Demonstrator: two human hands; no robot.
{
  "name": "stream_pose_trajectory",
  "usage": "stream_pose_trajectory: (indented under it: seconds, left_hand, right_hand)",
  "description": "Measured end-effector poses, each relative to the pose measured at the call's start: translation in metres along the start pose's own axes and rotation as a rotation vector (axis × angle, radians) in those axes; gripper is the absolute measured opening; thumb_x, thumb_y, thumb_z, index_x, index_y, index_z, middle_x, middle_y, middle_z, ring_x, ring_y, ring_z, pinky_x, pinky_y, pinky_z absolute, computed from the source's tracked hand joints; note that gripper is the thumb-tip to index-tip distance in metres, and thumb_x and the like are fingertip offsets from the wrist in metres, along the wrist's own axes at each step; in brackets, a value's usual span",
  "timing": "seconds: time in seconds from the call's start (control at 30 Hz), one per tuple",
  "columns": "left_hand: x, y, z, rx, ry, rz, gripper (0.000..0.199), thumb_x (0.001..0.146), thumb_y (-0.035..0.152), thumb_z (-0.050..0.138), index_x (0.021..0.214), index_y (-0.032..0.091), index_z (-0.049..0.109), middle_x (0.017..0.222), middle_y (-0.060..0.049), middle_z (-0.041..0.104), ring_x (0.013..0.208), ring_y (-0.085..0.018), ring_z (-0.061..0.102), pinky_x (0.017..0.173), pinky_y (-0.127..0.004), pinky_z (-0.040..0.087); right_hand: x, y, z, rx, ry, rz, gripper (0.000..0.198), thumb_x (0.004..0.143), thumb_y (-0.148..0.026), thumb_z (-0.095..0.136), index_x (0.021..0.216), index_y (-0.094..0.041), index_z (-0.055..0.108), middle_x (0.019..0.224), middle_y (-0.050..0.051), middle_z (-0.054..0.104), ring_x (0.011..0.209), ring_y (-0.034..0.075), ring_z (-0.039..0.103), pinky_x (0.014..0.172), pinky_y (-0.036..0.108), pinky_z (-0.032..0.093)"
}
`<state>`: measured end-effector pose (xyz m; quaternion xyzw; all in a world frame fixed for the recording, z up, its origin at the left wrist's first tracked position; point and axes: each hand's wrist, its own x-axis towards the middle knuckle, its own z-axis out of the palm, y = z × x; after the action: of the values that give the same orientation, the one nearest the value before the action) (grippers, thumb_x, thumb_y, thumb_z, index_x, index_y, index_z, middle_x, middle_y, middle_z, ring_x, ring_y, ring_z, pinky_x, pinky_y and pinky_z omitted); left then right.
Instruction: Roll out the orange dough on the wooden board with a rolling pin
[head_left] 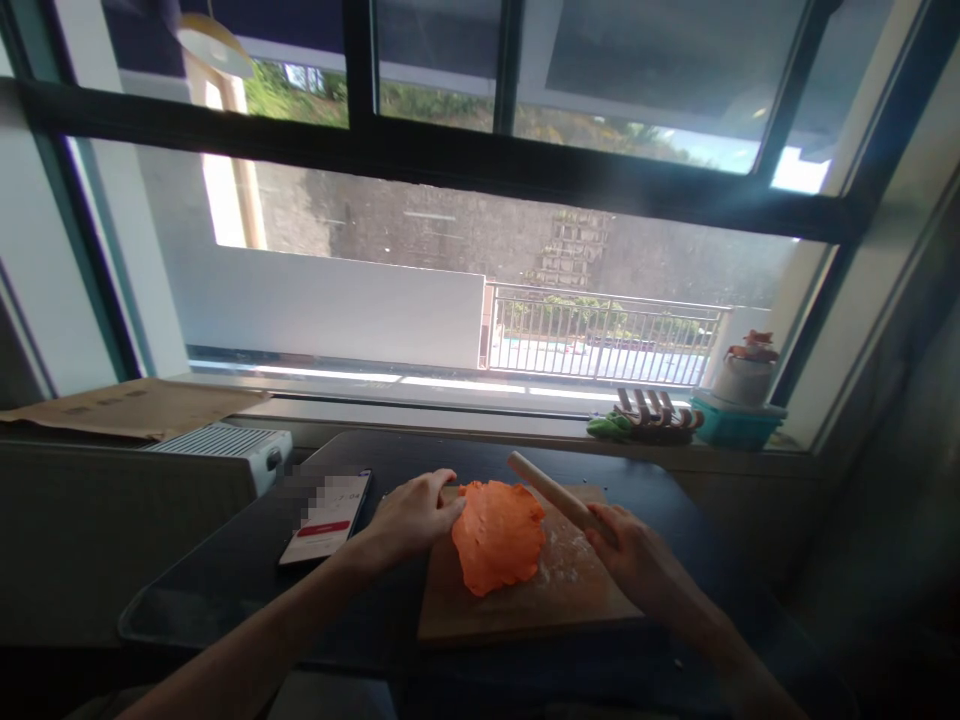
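A flattened orange sheet of dough (499, 537) with ragged edges lies on a wooden board (525, 618). White powder is scattered on the board to the right of the dough. My right hand (630, 550) is wrapped round one end of a wooden rolling pin (551, 490), whose free end points up and left, raised near the dough's upper right edge. At the dough's left edge is my left hand (412, 515), fingers stretched out and thumb apart from them, the thumb's tip at the dough's rim.
The board rests on a dark table (225, 580). A phone (326, 520) with a lit screen lies left of my left hand. A teal container (739, 420) and a green object (609, 428) stand on the sill. Brown paper (127, 405) covers a radiator (225, 450) at left.
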<state>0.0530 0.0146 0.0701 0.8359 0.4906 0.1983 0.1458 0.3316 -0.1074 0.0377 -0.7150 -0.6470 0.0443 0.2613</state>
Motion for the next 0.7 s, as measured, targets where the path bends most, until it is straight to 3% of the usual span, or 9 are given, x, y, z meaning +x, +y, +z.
stream_pose_trajectory:
  seconds: [0.1,0.23,0.37,0.47,0.57,0.7]
  left_hand:
    - [0.004,0.015,-0.001,0.155,0.105,0.191,0.042,0.085,0.037,0.044,0.12,0.018,0.059,0.12,-0.01,0.063,0.114,-0.025,0.056,0.096,-0.035,0.043]
    - [0.005,0.023,0.02,0.229,-0.061,0.411,0.05,0.083,0.041,0.051,0.13,0.023,0.053,0.143,-0.008,0.047,0.134,-0.026,0.037,0.115,-0.044,0.02]
    - [-0.003,0.028,0.041,0.229,-0.215,0.377,0.061,0.087,0.051,0.044,0.14,0.022,0.042,0.151,-0.01,0.034,0.14,-0.028,0.027,0.115,-0.051,0.012]
    - [-0.01,0.033,0.049,0.243,-0.321,0.31,0.061,0.091,0.049,0.034,0.145,0.019,0.033,0.153,-0.012,0.027,0.143,-0.029,0.018,0.115,-0.052,0.01]
    - [-0.014,0.034,0.055,0.255,-0.339,0.285,0.061,0.094,0.047,0.027,0.146,0.017,0.028,0.154,-0.013,0.021,0.144,-0.028,0.01,0.114,-0.053,0.006]
    - [-0.013,0.028,0.061,0.259,-0.328,0.31,0.063,0.093,0.052,0.024,0.147,0.019,0.027,0.154,-0.01,0.026,0.144,-0.029,0.01,0.114,-0.056,0.003]
  right_hand:
    - [0.01,-0.005,0.013,-0.051,-0.01,0.044,0.04,0.089,-0.029,0.04,0.123,-0.018,0.057,0.115,0.009,0.063,0.105,0.02,0.059,0.088,0.028,0.042]
    - [0.008,-0.008,0.028,-0.114,-0.073,0.066,0.043,0.092,-0.029,0.037,0.13,-0.016,0.052,0.12,0.011,0.061,0.107,0.02,0.058,0.09,0.028,0.041]
    - [-0.008,-0.015,0.029,-0.223,-0.126,0.064,0.045,0.092,-0.028,0.036,0.134,-0.018,0.049,0.119,0.011,0.06,0.108,0.021,0.056,0.091,0.029,0.041]
    - [-0.016,-0.027,0.022,-0.291,-0.131,0.087,0.046,0.093,-0.028,0.036,0.137,-0.019,0.047,0.121,0.011,0.058,0.109,0.022,0.055,0.089,0.029,0.042]
    - [-0.02,-0.038,0.023,-0.315,-0.126,0.131,0.046,0.094,-0.025,0.034,0.137,-0.017,0.046,0.12,0.012,0.058,0.106,0.023,0.056,0.087,0.03,0.043]
    - [-0.026,-0.053,0.04,-0.351,-0.084,0.133,0.047,0.091,-0.019,0.035,0.137,-0.014,0.045,0.122,0.015,0.057,0.109,0.025,0.053,0.087,0.033,0.044]
